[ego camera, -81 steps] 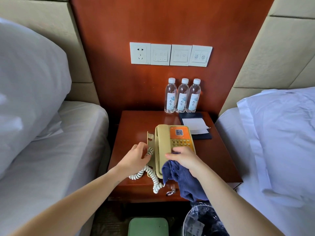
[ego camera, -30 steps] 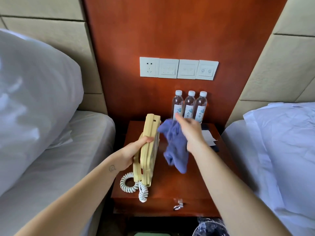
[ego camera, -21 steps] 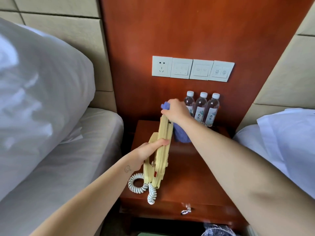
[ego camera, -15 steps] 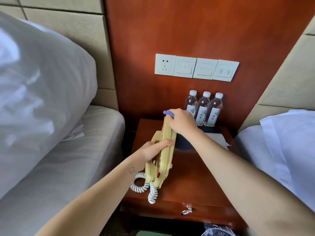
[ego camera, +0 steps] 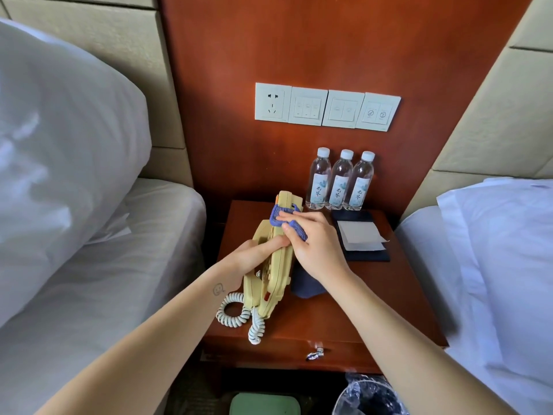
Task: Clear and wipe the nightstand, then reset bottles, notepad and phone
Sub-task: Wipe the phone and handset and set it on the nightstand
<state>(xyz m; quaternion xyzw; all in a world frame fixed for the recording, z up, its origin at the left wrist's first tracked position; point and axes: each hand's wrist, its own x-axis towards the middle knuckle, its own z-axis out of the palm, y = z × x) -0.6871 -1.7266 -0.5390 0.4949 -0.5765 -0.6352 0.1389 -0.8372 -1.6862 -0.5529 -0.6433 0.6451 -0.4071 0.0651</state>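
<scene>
A cream corded phone (ego camera: 269, 283) stands tilted up on its side on the wooden nightstand (ego camera: 368, 310), coiled cord (ego camera: 236, 314) trailing at the front left. My left hand (ego camera: 254, 257) grips the phone's upper edge. My right hand (ego camera: 314, 244) holds a blue cloth (ego camera: 284, 218) against the phone's top, the rest of the cloth hanging down behind the phone. Three water bottles (ego camera: 341, 181) stand in a row at the back. A notepad (ego camera: 360, 236) in a dark folder lies at the back right.
Beds flank the nightstand, with a big white pillow (ego camera: 59, 151) on the left and white bedding (ego camera: 502, 265) on the right. A switch panel (ego camera: 326, 107) is on the wood wall. Below the nightstand are a lined bin (ego camera: 371, 396) and a green object (ego camera: 264, 404).
The phone went from lying flat to being tipped up on its side by my left hand. My right hand brought the cloth up over the phone's top edge and now slides it down toward me.
</scene>
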